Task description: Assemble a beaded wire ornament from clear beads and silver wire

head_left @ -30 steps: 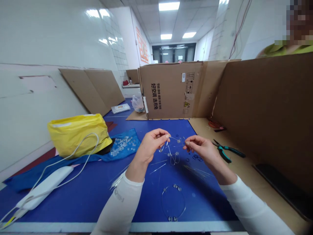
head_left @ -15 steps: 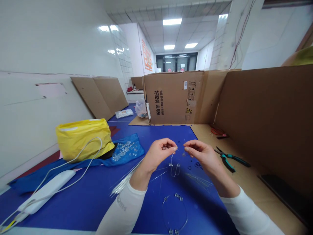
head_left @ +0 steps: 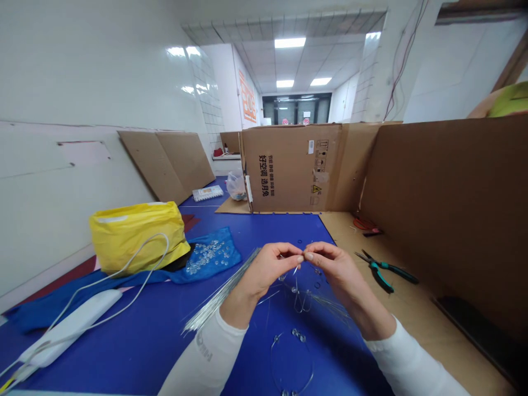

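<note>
My left hand [head_left: 264, 272] is closed in a pinch on a thin bent wire [head_left: 297, 301] that hangs below the fingers. Clear beads [head_left: 294, 290] show along that wire, which curls into loops at its lower end. Opposite, my right hand [head_left: 336, 272] is pinched too, its fingertips meeting those of the left. What lies between the right fingertips is hidden. Nearer to me on the blue table [head_left: 247, 357], a wire ring [head_left: 312, 366] with clear beads lies flat. A bundle of straight silvery wires [head_left: 218, 300] rests beneath my left forearm.
Loose clear beads [head_left: 208, 256] lie on a blue cloth [head_left: 231, 247] beside a yellow bag [head_left: 138, 236]. Pliers with teal and black handles [head_left: 383, 269] rest on cardboard at the right. A white power strip [head_left: 78, 324] with its cord is at left. Cardboard walls [head_left: 289, 170] stand behind.
My hands have come together, so the fingertips now touch where a gap was. The hanging beaded wire has shifted slightly right and down.
</note>
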`<state>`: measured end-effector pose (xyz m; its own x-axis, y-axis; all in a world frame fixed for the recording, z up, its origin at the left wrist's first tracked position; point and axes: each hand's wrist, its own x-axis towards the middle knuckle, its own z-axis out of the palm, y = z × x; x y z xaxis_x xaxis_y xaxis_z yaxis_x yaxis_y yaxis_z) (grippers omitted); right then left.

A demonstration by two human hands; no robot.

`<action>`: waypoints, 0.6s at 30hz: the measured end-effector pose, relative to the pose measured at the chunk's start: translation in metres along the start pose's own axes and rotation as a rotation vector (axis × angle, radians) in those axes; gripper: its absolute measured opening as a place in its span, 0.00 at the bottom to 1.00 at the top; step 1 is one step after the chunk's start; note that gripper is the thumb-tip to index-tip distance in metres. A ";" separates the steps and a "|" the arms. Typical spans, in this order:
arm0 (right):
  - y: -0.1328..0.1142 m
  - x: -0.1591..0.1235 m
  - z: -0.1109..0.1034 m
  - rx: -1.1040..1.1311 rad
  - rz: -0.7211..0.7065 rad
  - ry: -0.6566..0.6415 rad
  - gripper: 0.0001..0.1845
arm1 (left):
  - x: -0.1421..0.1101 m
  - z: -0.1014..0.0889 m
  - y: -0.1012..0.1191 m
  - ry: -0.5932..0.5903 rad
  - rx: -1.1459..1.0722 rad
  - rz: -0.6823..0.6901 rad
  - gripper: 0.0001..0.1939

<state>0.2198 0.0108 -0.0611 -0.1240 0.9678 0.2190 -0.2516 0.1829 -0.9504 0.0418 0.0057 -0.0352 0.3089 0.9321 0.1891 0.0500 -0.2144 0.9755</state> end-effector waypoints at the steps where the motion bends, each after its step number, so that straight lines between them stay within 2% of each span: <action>1: 0.000 0.000 0.000 -0.006 -0.003 0.001 0.15 | 0.000 0.000 0.000 -0.002 -0.004 0.001 0.10; 6: -0.001 -0.001 -0.003 -0.048 -0.048 0.008 0.14 | -0.001 0.001 -0.001 -0.017 0.048 0.012 0.10; 11: -0.005 0.000 -0.007 -0.077 -0.115 0.080 0.14 | -0.004 0.003 0.001 -0.020 0.208 0.005 0.08; 18: -0.007 0.002 -0.011 -0.174 -0.176 0.080 0.14 | -0.005 0.003 0.002 -0.049 0.294 0.054 0.07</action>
<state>0.2315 0.0131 -0.0569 -0.0151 0.9277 0.3730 -0.0929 0.3702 -0.9243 0.0433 -0.0003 -0.0350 0.3634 0.9035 0.2272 0.3030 -0.3452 0.8883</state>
